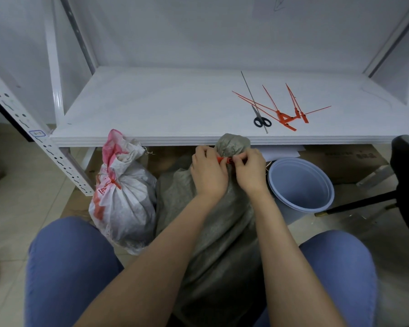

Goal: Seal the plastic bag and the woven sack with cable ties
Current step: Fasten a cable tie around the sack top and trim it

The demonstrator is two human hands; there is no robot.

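A grey woven sack (219, 232) stands between my knees, its gathered neck (233, 143) bunched just under the shelf edge. An orange cable tie (224, 160) runs around that neck. My left hand (208, 172) grips the neck and the tie's left part. My right hand (249, 171) pinches the tie's head end. To the left stands a white and red bag (123, 197) with an orange tie (112, 181) closed around its neck.
On the white shelf (165, 107) lie several spare orange cable ties (287, 114) and black-handled scissors (261, 120). A blue bucket (302, 185) stands on the floor at the right, a black chair (406, 166) beyond it. A perforated shelf post (33, 140) rises at the left.
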